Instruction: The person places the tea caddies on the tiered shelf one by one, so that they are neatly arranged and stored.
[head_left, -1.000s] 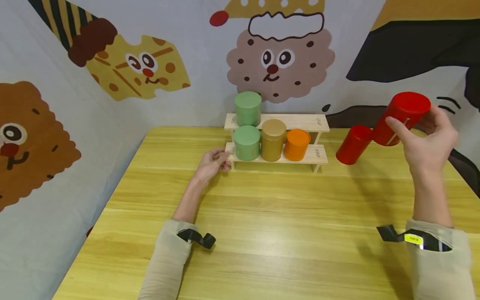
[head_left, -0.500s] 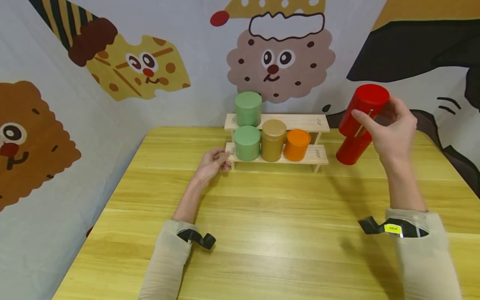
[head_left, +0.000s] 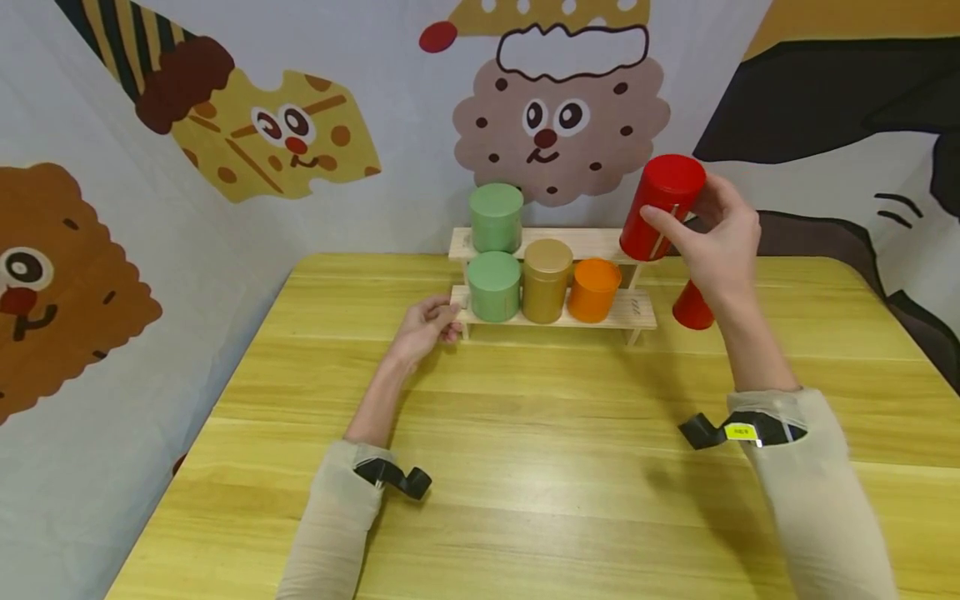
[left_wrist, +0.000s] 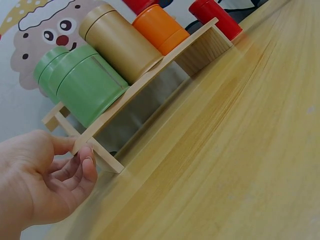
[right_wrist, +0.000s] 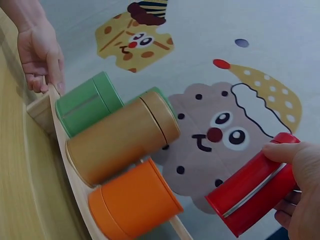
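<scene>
My left hand (head_left: 426,332) pinches the left end of the lower step of a two-tier wooden rack (head_left: 637,310); thumb and fingers meet at its edge in the left wrist view. A red canister (head_left: 660,208) is gripped by my right hand (head_left: 723,242), held tilted at the right end of the upper step. Whether it touches the step I cannot tell. On the lower step stand a green canister (head_left: 493,287), a gold canister (head_left: 546,282) and an orange canister (head_left: 595,290). Another green canister (head_left: 496,218) stands at the left of the upper step.
A second red canister (head_left: 693,307) stands on the table right of the rack, partly hidden by my right hand and wrist. The wooden table (head_left: 480,467) stretches in front. Behind the rack hangs a cloth backdrop (head_left: 405,100) with cartoon figures.
My right hand has carried the red canister leftward, from right of the standing red canister, past it, to the rack's upper right end. The left hand stays on the rack.
</scene>
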